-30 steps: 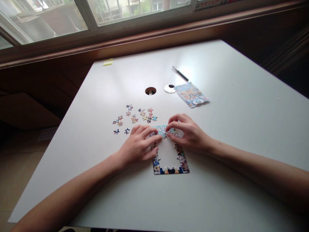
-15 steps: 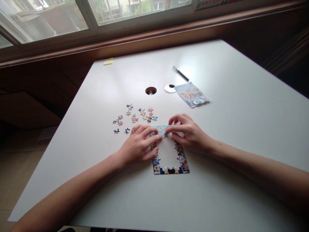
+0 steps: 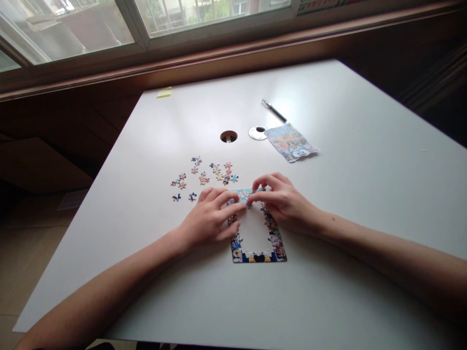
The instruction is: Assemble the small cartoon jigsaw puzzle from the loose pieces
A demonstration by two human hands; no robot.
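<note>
Since the frame one second earlier, your right hand shifts slightly: its index fingertip lies a little further left and nearer you on the light-blue, white-patterned strip at the far end of the multicoloured, rectangular jigsaw border, while your left hand stays in place. That border lies flat in front of you, between your two hands, its long axis running away from you and leaning slightly left at the far end. Both your hands are at its far half, left hand over the left side, right hand over the far right corner, and neither is clearly nearer the strip. Your left fingers are loosely spread and bent, resting over the border, thumb apart, gripping nothing that shows. Your right fingers are half curled; whether they pinch a piece underneath, you cannot tell. Beyond the border and to its left lie small, mixed-colour jigsaw pieces, the closest ones just past its far edge. Beyond it to the right lie a colourful, rectangular printed sheet and, further off, a slim black-and-silver pen, both on the smooth white table beneath the border.
</note>
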